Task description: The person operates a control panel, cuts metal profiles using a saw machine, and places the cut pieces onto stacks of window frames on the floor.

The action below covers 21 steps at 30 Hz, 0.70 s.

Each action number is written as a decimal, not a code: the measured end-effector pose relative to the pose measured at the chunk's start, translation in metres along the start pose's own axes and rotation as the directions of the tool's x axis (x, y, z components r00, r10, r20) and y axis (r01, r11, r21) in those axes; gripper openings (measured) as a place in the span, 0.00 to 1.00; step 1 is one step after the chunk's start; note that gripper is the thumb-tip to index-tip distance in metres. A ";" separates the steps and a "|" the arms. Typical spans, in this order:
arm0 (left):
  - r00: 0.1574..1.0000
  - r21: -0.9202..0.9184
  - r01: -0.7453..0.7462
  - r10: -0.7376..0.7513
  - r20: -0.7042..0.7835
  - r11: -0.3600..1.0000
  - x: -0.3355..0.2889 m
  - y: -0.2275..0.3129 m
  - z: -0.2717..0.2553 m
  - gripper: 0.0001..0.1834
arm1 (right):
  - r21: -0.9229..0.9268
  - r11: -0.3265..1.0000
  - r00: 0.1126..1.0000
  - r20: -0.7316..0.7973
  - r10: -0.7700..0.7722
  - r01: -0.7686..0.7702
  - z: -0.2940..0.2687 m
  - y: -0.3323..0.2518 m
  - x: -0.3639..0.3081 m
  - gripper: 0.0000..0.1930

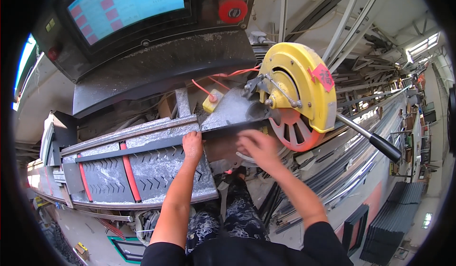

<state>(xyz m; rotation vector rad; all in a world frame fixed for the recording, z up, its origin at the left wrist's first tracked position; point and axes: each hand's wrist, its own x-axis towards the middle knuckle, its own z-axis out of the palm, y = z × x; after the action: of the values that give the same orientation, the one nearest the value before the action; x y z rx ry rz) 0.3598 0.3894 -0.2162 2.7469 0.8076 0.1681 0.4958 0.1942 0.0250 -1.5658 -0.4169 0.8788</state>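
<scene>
A long dark grey metal profile (142, 148) lies along the bed of rollers and runs to the right under the cut-off saw. My left hand (192, 146) is closed over its top edge, near the bed's right end. Just in front of the saw is my right hand (260, 147), its fingers loosely bent and apart, with nothing visible in them. The saw's yellow blade guard (297, 83) stands above and right of that hand. Below it shows a red slotted lower guard (297, 132). From the guard a black-gripped handle (384, 147) points down to the right.
A control panel with a lit screen (128, 5) and a red stop button (232, 10) hangs over the bench. Red rollers (129, 171) cross the dusty bed (161, 178). Long metal profiles (332, 171) fill the right side. Dark corrugated pieces (394, 218) stand at lower right.
</scene>
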 end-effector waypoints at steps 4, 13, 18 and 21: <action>1.000 0.015 0.014 -0.014 0.005 1.000 -0.003 -0.003 -0.001 0.17 | -0.926 -0.114 0.406 0.266 -0.874 0.360 -0.083 -0.187 -0.105 0.13; 0.998 0.005 -0.037 0.037 -0.060 0.999 0.007 0.004 0.006 0.16 | -0.995 -0.052 0.961 -0.067 -0.268 -0.084 -0.139 -0.264 -0.130 0.21; 0.999 0.020 -0.037 0.038 -0.029 0.999 -0.002 -0.003 0.005 0.16 | -0.984 -0.031 0.941 -0.158 -0.300 -0.175 -0.146 -0.178 -0.180 0.24; 0.999 0.048 -0.048 0.049 -0.023 0.998 0.001 0.001 0.005 0.16 | -0.949 0.217 0.917 -0.286 -0.278 -0.230 -0.154 -0.113 -0.211 0.24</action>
<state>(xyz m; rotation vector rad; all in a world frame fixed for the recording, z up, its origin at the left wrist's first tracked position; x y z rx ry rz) 0.3617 0.3877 -0.2211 2.8158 0.7612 0.1944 0.4962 -0.0362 0.1929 -2.8867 -0.7844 0.0788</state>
